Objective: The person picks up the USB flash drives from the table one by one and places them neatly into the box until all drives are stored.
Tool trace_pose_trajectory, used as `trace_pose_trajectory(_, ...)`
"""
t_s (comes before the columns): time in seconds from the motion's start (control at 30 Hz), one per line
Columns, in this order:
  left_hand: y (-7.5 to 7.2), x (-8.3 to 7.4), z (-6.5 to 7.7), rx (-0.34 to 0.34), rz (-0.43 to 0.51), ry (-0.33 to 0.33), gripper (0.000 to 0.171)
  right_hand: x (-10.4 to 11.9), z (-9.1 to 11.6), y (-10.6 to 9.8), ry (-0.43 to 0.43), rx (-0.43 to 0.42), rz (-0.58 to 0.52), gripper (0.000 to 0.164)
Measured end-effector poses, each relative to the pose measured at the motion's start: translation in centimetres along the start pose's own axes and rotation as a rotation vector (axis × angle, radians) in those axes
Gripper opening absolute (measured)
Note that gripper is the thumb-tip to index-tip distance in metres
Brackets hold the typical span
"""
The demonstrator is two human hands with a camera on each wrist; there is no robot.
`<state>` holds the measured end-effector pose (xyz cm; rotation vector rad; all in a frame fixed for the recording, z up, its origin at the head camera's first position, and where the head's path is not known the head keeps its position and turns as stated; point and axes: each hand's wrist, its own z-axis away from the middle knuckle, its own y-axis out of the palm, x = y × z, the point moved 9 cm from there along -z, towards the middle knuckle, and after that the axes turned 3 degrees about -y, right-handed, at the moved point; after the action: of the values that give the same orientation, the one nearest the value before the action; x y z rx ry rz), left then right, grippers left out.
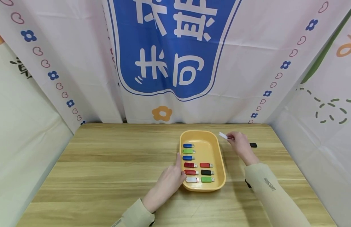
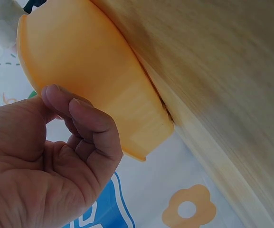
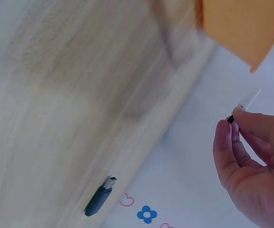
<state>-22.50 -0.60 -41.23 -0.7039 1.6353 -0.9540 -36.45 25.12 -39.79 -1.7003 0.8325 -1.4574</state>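
Observation:
At the left side of the yellow tray (image 1: 218,148), my left hand (image 1: 168,179) holds the rim, thumb over the edge and index finger along it. In the left wrist view, the curled fingers (image 2: 94,126) are against the tray's outer wall (image 2: 103,71). My right hand (image 1: 240,145) pinches a white USB stick (image 1: 223,135) between thumb and fingertips, above the table just right of the tray. Inside the tray lie several USB sticks in two columns, among them a blue one (image 1: 188,145), a white one (image 1: 192,180) and a black one (image 1: 206,172).
A black USB stick (image 1: 253,145) lies on the wooden table (image 1: 107,164), behind my right hand; the right wrist view shows this black stick (image 3: 99,197) too. A printed white curtain (image 1: 243,41) hangs along the table's back edge and both sides.

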Motion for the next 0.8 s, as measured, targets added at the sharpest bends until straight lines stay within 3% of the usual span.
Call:
trace_pose_trajectory(0.63,0.0,0.1,-0.1,0.003,-0.006,-0.012,0.076,5.7,1.2,0.5,-0.215,0.014,0.019,0.015)
trace_pose_trajectory(0.8,0.1,0.1,-0.1,0.006,-0.009,-0.015,0.077,6.6,1.4,1.1,-0.235,0.04,0.028,0.014)
